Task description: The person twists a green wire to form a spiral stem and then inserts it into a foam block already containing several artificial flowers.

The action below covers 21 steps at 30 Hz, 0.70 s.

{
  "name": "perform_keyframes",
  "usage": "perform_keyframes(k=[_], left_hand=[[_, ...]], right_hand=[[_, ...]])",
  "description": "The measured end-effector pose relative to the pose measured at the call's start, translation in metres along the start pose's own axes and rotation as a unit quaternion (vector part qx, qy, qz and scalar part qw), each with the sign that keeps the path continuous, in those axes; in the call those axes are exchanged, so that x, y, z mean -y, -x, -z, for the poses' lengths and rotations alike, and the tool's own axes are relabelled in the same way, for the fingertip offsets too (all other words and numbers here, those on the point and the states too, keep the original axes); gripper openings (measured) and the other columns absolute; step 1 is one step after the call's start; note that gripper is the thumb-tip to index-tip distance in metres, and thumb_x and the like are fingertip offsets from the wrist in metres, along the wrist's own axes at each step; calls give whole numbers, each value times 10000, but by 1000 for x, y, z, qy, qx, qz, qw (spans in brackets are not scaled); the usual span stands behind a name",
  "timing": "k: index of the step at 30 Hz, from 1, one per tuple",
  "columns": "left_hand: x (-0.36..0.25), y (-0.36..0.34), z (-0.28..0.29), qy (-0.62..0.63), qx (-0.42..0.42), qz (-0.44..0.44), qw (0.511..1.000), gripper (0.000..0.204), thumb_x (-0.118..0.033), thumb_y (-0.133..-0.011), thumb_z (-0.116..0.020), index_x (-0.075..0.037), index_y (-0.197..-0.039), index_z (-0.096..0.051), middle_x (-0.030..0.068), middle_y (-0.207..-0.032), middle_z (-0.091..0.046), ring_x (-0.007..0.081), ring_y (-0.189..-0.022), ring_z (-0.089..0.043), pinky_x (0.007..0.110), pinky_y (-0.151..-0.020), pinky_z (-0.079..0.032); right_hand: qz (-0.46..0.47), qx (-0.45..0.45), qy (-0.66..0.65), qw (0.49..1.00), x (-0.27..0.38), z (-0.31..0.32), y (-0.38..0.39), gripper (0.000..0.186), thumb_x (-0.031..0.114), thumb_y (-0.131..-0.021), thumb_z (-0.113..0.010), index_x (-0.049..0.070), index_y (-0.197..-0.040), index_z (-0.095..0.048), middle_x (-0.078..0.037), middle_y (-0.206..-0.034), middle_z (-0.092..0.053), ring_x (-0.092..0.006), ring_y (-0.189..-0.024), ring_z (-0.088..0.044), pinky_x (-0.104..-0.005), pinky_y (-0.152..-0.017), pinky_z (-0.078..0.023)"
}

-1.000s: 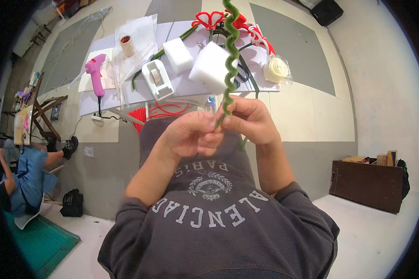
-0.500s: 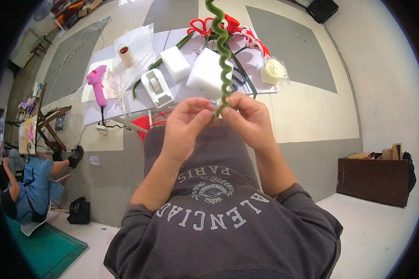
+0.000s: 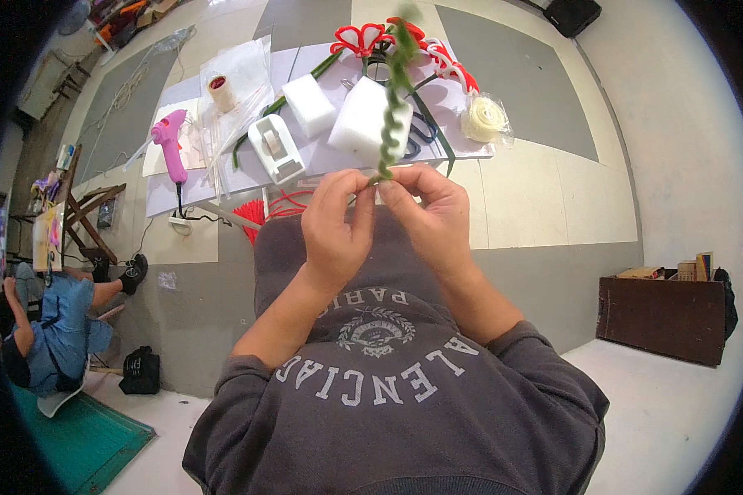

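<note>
A wavy, fuzzy green pipe cleaner (image 3: 389, 136) rises in front of me, its upper end blurred. Its lower end is pinched between thumb and fingers of my right hand (image 3: 431, 213). My left hand (image 3: 337, 221) also closes on that end, the fingertips of both hands nearly touching. Behind the pipe cleaner stands a white foam block (image 3: 359, 124), with a smaller foam block (image 3: 309, 107) to its left. A pair of dark blue-handled scissors (image 3: 421, 136) lies partly hidden at the block's right. Red and white pipe-cleaner flowers (image 3: 362, 40) sit at the table's far side.
On the white table (image 3: 215, 191) are a white tape dispenser (image 3: 277, 150), a pink glue gun (image 3: 170, 147), a tape roll (image 3: 221, 94) and a wrapped cream roll (image 3: 483, 119). Red stems (image 3: 251, 218) show below its near edge. Another person (image 3: 58, 322) sits at far left.
Both hands have shifted slightly left, and my left fingertips have closed onto the pipe cleaner's lower end. The pipe cleaner's top has swung right and dropped lower in view.
</note>
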<state>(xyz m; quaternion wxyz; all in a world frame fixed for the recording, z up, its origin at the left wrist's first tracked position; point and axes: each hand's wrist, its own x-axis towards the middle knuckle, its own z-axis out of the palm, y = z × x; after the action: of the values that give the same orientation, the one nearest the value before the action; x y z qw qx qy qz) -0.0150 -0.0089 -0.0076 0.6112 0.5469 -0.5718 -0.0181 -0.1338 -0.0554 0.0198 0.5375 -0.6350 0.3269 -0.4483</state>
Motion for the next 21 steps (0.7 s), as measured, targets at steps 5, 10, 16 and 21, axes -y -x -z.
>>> perform_keyframes(k=[5, 10, 16, 21], left_hand=[[-3, -1, 8, 313, 90, 260, 909, 113, -18, -857, -540, 32, -955, -561, 54, -809, -588, 126, -734, -566, 252, -665, -465], [3, -4, 20, 445, 186, 305, 821, 110, -43, -879, -523, 28, -960, -546, 57, -855, -573, 125, -688, -529, 257, -609, -455], [-1, -7, 26, 504, 211, 349, 761, 123, -61, -870, -544, 18, -964, -541, 54, -829, -568, 118, -661, -519, 270, -597, -459], [5, -8, 25, 589, 213, 409, 664, 152, -55, -854, -570, 26, -981, -552, 51, -828, -562, 125, -706, -546, 264, -677, -478]], right_hand=[[-73, 50, -80, 993, 9, 7, -6, 174, 41, -791, -641, -38, -946, -640, -41, -788, -614, -82, -714, -569, -213, -631, -450], [-5, 111, -40, 993, 3, 18, -10, 159, 23, -756, -669, -23, -908, -659, -45, -781, -618, -82, -733, -565, -221, -645, -446], [-37, 162, -95, 981, 0, 27, -14, 142, 29, -755, -672, -13, -891, -660, -43, -807, -615, -78, -714, -543, -218, -643, -429], [-2, 140, -54, 989, 1, 24, -12, 112, 45, -772, -653, -25, -859, -642, -52, -803, -615, -82, -724, -554, -223, -643, -437]])
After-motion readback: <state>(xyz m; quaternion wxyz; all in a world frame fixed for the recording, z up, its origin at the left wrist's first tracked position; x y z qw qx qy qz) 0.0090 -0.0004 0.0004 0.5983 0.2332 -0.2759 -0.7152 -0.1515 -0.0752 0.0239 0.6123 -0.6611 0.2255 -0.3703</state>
